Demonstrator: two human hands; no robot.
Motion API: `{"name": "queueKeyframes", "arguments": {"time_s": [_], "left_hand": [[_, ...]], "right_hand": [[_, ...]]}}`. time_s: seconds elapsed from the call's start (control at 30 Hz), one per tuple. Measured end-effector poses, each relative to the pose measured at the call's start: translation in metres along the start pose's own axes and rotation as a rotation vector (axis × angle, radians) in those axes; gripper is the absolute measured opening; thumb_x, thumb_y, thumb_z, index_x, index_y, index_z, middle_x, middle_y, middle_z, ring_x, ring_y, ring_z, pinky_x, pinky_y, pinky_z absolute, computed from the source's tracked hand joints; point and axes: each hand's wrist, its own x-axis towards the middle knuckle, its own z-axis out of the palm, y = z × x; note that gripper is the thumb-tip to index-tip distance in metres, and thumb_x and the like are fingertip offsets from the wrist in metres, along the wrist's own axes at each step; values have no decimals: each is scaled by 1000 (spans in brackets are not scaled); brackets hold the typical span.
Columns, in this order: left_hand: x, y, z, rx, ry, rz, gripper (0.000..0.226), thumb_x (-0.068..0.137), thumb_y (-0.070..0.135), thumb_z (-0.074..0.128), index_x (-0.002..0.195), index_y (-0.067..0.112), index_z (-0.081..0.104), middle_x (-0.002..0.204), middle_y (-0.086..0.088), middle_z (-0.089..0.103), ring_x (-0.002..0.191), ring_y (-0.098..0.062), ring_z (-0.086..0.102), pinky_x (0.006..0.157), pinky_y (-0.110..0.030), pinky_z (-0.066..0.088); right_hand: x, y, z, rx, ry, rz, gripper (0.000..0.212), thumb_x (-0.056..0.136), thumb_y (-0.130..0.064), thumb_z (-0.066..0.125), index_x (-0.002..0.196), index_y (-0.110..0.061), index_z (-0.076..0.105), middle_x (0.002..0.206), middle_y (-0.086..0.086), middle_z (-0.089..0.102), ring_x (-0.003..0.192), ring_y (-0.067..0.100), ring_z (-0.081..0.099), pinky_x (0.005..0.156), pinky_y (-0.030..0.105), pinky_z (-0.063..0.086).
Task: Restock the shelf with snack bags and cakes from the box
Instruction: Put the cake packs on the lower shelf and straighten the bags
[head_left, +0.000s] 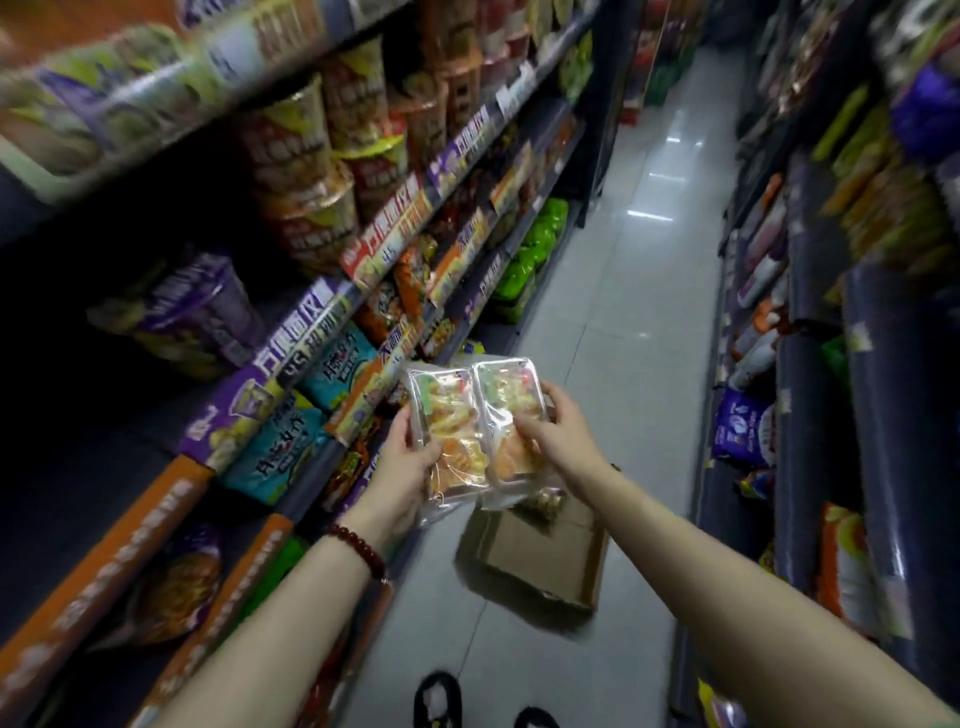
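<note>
I hold two clear plastic cake packs side by side over the aisle floor. My left hand (402, 460) grips the left cake pack (445, 415) by its left edge. My right hand (558, 434) grips the right cake pack (506, 397), fingers across its lower front. Both packs show yellow, green and orange pieces inside. Directly below them on the floor sits the open cardboard box (540, 556), partly hidden by the packs. The left shelf (291, 358) stands just left of my hands, with teal snack bags (283, 452) on its lower level.
Stacked noodle cups (306, 171) fill the upper left shelf; green bags (535, 249) sit lower down the aisle. A right shelf (810, 395) lines the other side with packets. The tiled aisle floor (634, 291) runs ahead. My shoes (439, 699) show at the bottom.
</note>
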Motion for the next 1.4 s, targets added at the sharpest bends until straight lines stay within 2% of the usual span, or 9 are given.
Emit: {"name": "queueKeyframes", "arguments": {"time_s": [0.13, 0.33, 0.57, 0.63, 0.8, 0.97, 1.07, 1.27, 1.4], "left_hand": [[-39, 33, 3, -9, 55, 104, 56, 94, -3, 47, 140, 28, 37, 130, -9, 57, 110, -25, 61, 86, -43, 54], [-94, 63, -21, -29, 166, 229, 55, 93, 0, 50, 138, 29, 39, 124, -5, 61, 104, -19, 66, 74, -31, 58], [-158, 65, -90, -113, 396, 303, 57, 92, 1, 54, 141, 27, 38, 129, -6, 60, 116, -21, 59, 104, -45, 44], [-176, 64, -115, -140, 488, 324, 56, 92, 1, 55, 141, 25, 40, 126, -8, 61, 112, -19, 61, 98, -42, 48], [-223, 58, -180, -185, 699, 384, 50, 93, 1, 54, 139, 17, 45, 117, -8, 65, 103, -16, 63, 92, -33, 50], [-260, 51, -237, -150, 891, 395, 42, 93, 0, 52, 131, -10, 38, 98, -33, 58, 63, -4, 60, 69, -32, 57], [-277, 50, -265, -210, 945, 444, 42, 92, -1, 55, 133, 7, 50, 97, -1, 67, 84, -10, 66, 75, -23, 57], [-306, 36, -303, 22, 1047, 325, 60, 86, 13, 67, 140, 19, 43, 125, -3, 57, 104, -15, 59, 84, -29, 49], [-314, 18, -311, 95, 922, 227, 109, 64, 12, 86, 150, 25, 20, 139, 5, 44, 124, -12, 48, 104, -33, 42]], "right_hand": [[-18, -45, 4, -43, -80, -83, 38, 90, -11, 59, 124, -24, 45, 118, 7, 58, 102, 24, 62, 89, 44, 54], [-39, -81, 34, -91, -217, -160, 45, 88, -20, 64, 128, -27, 45, 113, 4, 61, 98, 21, 66, 84, 45, 57], [-63, -101, 119, -182, -413, -198, 35, 88, -22, 66, 118, -14, 50, 105, 4, 62, 90, 16, 65, 70, 30, 56], [-68, -102, 151, -246, -509, -218, 38, 87, -28, 67, 120, -16, 50, 109, 5, 63, 96, 21, 64, 82, 38, 55], [-88, -103, 238, -365, -737, -305, 35, 85, -26, 70, 114, -20, 51, 107, 5, 66, 95, 20, 66, 78, 32, 55], [-113, -93, 320, -467, -864, -381, 53, 82, -30, 72, 129, -19, 49, 119, 0, 58, 108, 19, 56, 95, 38, 48], [-129, -88, 356, -448, -920, -384, 52, 81, -25, 74, 127, -18, 50, 110, -3, 60, 105, 18, 57, 89, 33, 48], [-150, -71, 393, -465, -1005, -379, 63, 81, -22, 75, 136, -17, 44, 117, -2, 60, 115, 21, 57, 96, 34, 49], [-153, -67, 396, -506, -1133, -345, 101, 75, -23, 80, 151, -20, 14, 141, -3, 44, 124, 14, 48, 105, 35, 43]]}}
